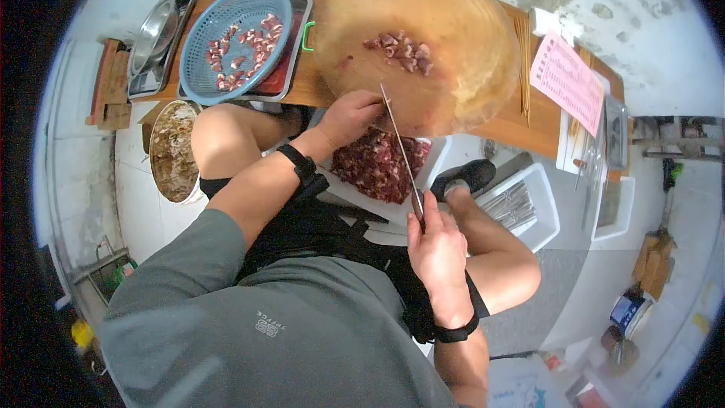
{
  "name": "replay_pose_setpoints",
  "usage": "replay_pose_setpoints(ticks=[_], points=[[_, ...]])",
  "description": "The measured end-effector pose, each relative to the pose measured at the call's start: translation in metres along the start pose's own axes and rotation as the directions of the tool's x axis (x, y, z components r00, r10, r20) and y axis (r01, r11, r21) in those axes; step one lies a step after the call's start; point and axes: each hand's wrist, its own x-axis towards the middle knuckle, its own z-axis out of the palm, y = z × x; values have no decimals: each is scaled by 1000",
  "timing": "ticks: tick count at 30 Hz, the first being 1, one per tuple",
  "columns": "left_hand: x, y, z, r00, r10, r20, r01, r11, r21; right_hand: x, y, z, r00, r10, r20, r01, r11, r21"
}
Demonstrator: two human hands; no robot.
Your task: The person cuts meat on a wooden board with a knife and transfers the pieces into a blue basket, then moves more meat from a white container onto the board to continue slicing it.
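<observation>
My right hand (438, 253) is wrapped round the dark handle of a long, thin knife (400, 145), whose blade points up toward the round wooden board (461, 38). At the board's near edge, beside the blade's tip, my left hand (353, 115) has its fingers pressed together; whatever they hold is too small to make out. A small pile of cut meat pieces (404, 53) lies on the board. Below the board, between my legs, a white tub holds a heap of dark red meat (381, 166).
A blue basket (198, 53) with meat pieces rests on a metal tray at the left. Beside my leg is a bucket (172, 153) of scraps. Skewers (522, 68) and a pink sheet (566, 79) lie right of the board. A white bin (547, 211) stands lower right.
</observation>
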Motion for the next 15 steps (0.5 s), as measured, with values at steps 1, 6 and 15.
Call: replay_pose_setpoints(ticks=[1, 6, 15], points=[[2, 2, -2, 1000, -25, 4, 25, 999, -40, -2, 0, 0, 1000, -3, 3, 3, 1000, -4], [-2, -2, 3, 999, -45, 25, 47, 996, -79, 0, 2, 4, 1000, 12, 29, -13, 1000, 22], [-4, -10, 5, 1000, 11, 11, -10, 999, -36, 20, -4, 8, 994, 33, 100, -36, 999, 30]])
